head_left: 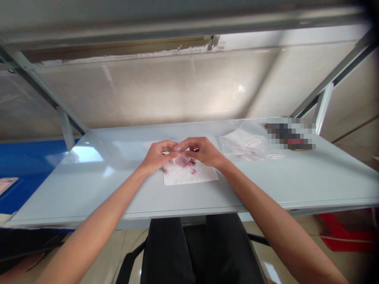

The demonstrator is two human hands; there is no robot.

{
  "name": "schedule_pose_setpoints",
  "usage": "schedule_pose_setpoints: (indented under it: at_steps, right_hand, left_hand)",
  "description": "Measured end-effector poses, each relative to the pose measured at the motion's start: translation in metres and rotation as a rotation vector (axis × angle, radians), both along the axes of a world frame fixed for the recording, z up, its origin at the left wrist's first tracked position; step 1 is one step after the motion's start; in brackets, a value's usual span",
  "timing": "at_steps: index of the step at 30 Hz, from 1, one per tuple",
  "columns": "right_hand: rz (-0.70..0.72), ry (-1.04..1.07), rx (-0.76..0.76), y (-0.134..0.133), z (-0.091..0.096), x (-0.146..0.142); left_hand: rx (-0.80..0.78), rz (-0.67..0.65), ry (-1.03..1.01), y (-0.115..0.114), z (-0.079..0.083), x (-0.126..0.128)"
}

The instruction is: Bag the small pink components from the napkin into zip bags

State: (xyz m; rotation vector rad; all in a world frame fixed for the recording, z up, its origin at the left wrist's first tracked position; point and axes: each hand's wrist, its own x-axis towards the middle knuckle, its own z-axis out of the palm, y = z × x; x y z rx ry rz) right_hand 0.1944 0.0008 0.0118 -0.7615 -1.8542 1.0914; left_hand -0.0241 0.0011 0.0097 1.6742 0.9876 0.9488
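Observation:
Over a white sheet (191, 179), my left hand (160, 155) and my right hand (205, 152) meet with fingertips pinched. Between them is a small clear plastic bag (184, 157), gripped at its upper edge by both hands. Small dark pink and red pieces (193, 171) show just below the fingers. Whether some of these pieces are inside the bag or all lie on the sheet, I cannot tell. The fingers partly cover the bag.
Several clear zip bags (244, 145) with red strips lie in a loose pile to the right. Beyond them is a blurred-out dark object (288, 136). Metal shelf posts rise at both sides of the pale table (103, 189), and a shelf (183, 23) hangs above. A blue surface (32, 161) adjoins at left.

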Motion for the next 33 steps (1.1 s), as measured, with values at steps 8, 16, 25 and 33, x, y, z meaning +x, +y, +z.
schedule_pose_setpoints:
  at_steps: [8, 16, 25, 33]
  right_hand:
    - [-0.200, -0.060, 0.033, 0.001, -0.007, -0.010]
    - [-0.193, -0.032, -0.043, -0.002, -0.006, -0.017]
    - [-0.261, -0.030, 0.117, -0.007, -0.012, -0.028]
    - [-0.251, 0.059, -0.011, -0.006, -0.009, -0.027]
  left_hand:
    - [-0.051, 0.080, -0.214, 0.008, -0.003, -0.003]
    - [-0.045, 0.080, -0.215, 0.007, -0.004, -0.001]
    - [0.059, 0.079, -0.146, 0.005, -0.009, 0.000]
    - [0.032, 0.049, -0.191, 0.003, -0.004, 0.000]
